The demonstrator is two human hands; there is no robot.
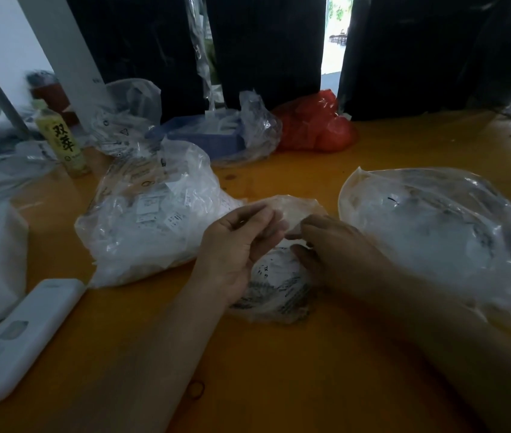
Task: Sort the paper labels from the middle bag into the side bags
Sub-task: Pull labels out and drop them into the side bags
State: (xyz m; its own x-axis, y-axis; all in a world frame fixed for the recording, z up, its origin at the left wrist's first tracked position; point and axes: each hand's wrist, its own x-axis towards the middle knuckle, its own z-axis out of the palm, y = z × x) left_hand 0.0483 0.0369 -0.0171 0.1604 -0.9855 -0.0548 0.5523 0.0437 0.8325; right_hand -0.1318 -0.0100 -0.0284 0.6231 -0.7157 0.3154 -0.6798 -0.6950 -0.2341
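Both hands at frame centre: left hand (241, 242) & right hand (329, 245) pinch the middle bag (279, 285) rim, prob. to open it. Side bags (154, 214) sit left/right to receive labels.

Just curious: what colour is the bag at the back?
Red, clearest in the head view, behind the clear bags.

Glossy orange-varnished table (279, 370), thin crinkled clear plastic seen in middle bag (282, 289), left bag (141, 220) and right bag (435, 232), printed paper labels (160, 214), smooth matt white plastic device (19, 335)
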